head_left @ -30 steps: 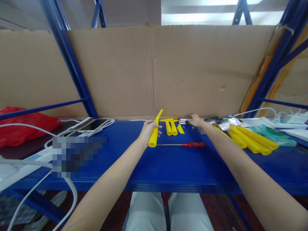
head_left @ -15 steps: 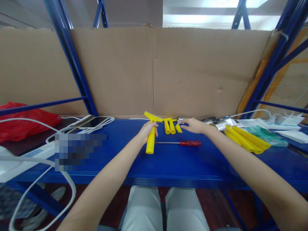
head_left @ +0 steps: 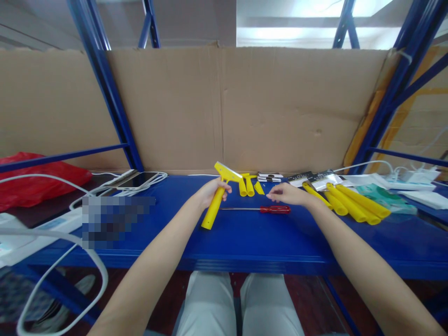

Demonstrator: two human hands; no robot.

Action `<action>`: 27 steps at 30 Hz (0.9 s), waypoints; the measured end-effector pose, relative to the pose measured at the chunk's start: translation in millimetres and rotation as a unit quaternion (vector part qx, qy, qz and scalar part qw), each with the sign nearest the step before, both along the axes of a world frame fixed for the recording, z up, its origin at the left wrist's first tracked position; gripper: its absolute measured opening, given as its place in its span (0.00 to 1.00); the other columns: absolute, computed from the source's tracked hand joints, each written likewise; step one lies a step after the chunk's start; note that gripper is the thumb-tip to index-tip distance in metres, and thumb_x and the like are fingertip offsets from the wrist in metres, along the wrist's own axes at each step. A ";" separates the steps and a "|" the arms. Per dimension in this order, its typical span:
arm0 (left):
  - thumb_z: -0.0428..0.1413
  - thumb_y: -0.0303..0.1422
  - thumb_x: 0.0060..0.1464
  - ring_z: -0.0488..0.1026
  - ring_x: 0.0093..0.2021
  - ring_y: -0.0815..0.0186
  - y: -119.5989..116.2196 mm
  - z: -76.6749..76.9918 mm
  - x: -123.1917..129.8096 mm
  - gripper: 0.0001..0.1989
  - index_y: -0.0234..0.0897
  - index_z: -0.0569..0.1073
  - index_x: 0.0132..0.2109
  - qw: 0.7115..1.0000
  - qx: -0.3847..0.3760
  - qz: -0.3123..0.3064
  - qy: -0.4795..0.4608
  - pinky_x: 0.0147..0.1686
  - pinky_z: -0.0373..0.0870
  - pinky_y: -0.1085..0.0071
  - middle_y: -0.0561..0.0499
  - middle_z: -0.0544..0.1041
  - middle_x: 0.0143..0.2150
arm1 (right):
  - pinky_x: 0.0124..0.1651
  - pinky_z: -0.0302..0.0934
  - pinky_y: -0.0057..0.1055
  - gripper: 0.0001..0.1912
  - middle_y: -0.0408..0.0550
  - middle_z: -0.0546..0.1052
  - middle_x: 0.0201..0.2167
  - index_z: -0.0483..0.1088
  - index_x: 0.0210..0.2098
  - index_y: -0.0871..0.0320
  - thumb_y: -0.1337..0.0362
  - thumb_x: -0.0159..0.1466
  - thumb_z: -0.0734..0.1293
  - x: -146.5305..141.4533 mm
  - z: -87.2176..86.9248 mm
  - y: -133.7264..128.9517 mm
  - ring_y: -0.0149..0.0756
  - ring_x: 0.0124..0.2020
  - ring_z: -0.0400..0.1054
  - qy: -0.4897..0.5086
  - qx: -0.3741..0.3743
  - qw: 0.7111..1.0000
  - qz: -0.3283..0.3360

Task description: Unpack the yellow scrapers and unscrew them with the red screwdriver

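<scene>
My left hand (head_left: 212,190) is wrapped round the handle of a yellow scraper (head_left: 212,213), its wide head tilted up and to the right. The fingers of my right hand (head_left: 287,193) are pinched together above the blue table; whatever sits between the fingertips is too small to make out. Below and between the hands lies a screwdriver (head_left: 275,210) with a red handle, its shaft pointing left. Just behind are two yellow scraper handles (head_left: 249,188) and a small flat yellow piece (head_left: 259,188). Small black-and-white packets (head_left: 269,177) are stacked beyond my right fingertips.
Several yellow handles (head_left: 353,207) lie at the right beside black-and-silver packages (head_left: 324,179) and a green plastic packet (head_left: 387,198). A phone (head_left: 138,179), white cables and a red bag (head_left: 38,179) are at the left. A cardboard panel (head_left: 224,107) closes the back.
My right hand has drawn back toward me from the small packets, its fingers now pinched. The scraper in my left hand has tilted, its handle end swinging left.
</scene>
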State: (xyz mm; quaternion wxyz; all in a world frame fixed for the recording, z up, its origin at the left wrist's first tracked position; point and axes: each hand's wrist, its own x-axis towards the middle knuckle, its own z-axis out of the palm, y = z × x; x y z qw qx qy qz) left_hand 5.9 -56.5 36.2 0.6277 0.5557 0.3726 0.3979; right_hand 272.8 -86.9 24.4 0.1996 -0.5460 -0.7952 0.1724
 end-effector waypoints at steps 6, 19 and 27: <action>0.49 0.19 0.39 0.58 0.10 0.74 -1.6 3.0 -2.6 0.15 0.38 0.60 0.36 0.999 0.009 -0.021 0.050 0.12 0.55 0.78 0.57 0.68 0.17 | 0.34 0.60 0.28 0.22 0.47 0.77 0.33 0.74 0.36 0.58 0.48 0.48 0.69 -5.8 5.1 -13.2 0.35 0.33 0.68 -0.013 -0.138 0.987 0.087; 0.51 0.19 0.38 0.57 0.10 0.73 -3.7 -1.0 -3.0 0.13 0.36 0.66 0.34 0.988 0.042 -0.015 0.147 0.11 0.53 0.78 0.55 0.68 0.16 | 0.26 0.51 0.25 0.07 0.39 0.68 0.21 0.62 0.23 0.56 0.70 0.46 0.65 -15.8 -2.5 -10.0 0.30 0.24 0.61 -0.075 -0.008 0.997 0.024; 0.52 0.19 0.38 0.56 0.09 0.74 1.8 -3.8 -3.6 0.10 0.37 0.64 0.29 0.983 0.042 0.042 0.173 0.10 0.52 0.78 0.57 0.66 0.15 | 0.25 0.49 0.24 0.08 0.39 0.67 0.20 0.57 0.23 0.55 0.70 0.45 0.63 6.0 6.6 -7.9 0.29 0.22 0.59 -0.119 0.095 0.987 -0.049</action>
